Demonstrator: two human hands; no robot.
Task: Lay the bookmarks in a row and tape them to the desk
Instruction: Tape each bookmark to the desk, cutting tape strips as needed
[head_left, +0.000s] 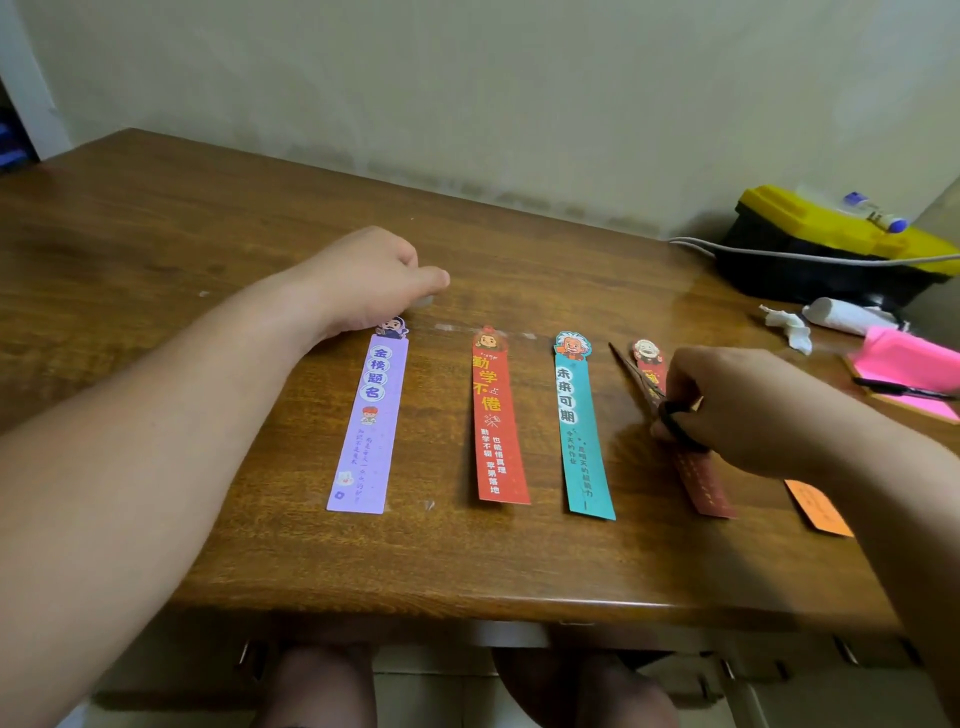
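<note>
Four bookmarks in a row near the front of the desk (208, 234), long axes running away from the body, cartoon heads at the far end: purple bookmark (370, 421), red bookmark (496, 415), teal bookmark (579, 426), dark red bookmark (704, 488). Well spaced, roughly parallel, the dark red one slanted a little. Further right, an orange card (815, 506), partly hidden under the right forearm; cannot tell whether a fifth bookmark.

Across the heads, a faint strip of clear tape (467, 328), crosswise to the bookmarks, visible between the purple and teal ones; right end too pale to trace.

Left hand (363, 280) at the purple bookmark's head, fingers curled, thumb pointing right, apparently pinching the tape's left end against the desk. Right hand (753, 410) over the dark red bookmark, fingers through the black loops of the scissors (636, 379), blades pointing far-left toward the gap beside the teal head, nearly together as far as can be seen. Hands well apart, one at each end of the row.

Likely next: cutting or smoothing the tape, with the right hand nearer its free end and the blades already aimed that way.

At the far right, a yellow-lidded toolbox (810, 249), a grey cable (753, 254), crumpled tissue (789, 325), a pink notepad (904, 364) with a pen (904, 389) on it.
</note>
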